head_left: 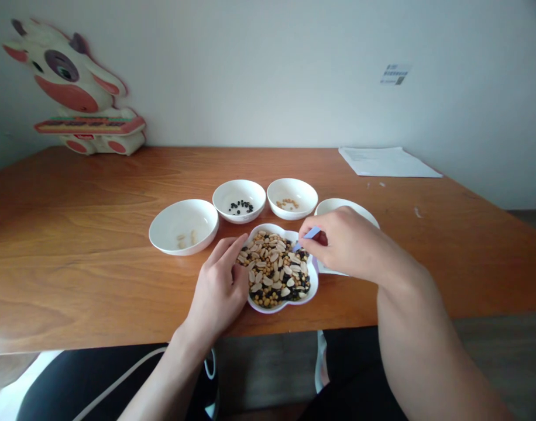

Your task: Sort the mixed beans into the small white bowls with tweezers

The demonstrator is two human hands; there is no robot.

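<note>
A white flower-shaped dish (pixel 312 285) near the table's front edge holds a mix of peanut halves (pixel 274 257), yellow beans and dark beans. My left hand (pixel 219 286) grips its left rim, with the forefinger stretched along the edge. Over the right rim, my right hand (pixel 338 240) pinches a flat light-blue plastic tool (pixel 312 233), its tip down at the mix. The tool's exact kind is unclear. Behind the dish stand a white bowl with a few peanut pieces (pixel 162 231), one with black beans (pixel 240 207), and one with yellow beans (pixel 288 204).
Another white bowl (pixel 338 203) is partly covered by my right hand, its contents hidden. White paper sheets (pixel 391 161) lie at the back right of the wooden table (pixel 96 280). A cow-shaped toy keyboard (pixel 90 126) leans at the back left wall. A white cable (pixel 123 377) hangs below.
</note>
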